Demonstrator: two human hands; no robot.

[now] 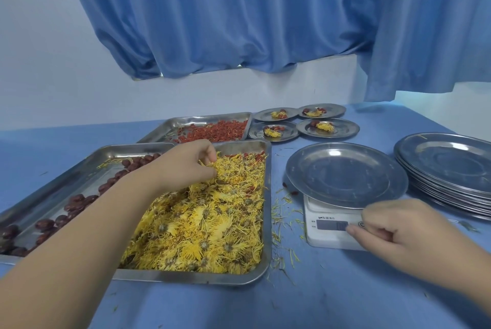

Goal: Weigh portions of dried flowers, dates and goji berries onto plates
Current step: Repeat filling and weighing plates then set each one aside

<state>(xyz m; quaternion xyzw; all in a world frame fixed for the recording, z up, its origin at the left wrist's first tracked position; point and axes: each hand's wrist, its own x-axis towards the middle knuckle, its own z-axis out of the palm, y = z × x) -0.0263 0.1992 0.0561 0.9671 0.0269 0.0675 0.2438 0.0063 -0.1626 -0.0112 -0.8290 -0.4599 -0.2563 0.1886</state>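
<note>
Blue tabletop: four plates filled, fifth plate empty on scale; my left hand pinches dried flowers, right hand curled, empty.

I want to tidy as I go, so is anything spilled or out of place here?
Yes. Loose yellow petals lie scattered on the blue table between the flower tray and the scale. Two red berries sit beside the scale's plate, and goji berries are mixed into the dried flowers at the tray's far end.

Left hand, right hand: both forward, fingers curled.
</note>
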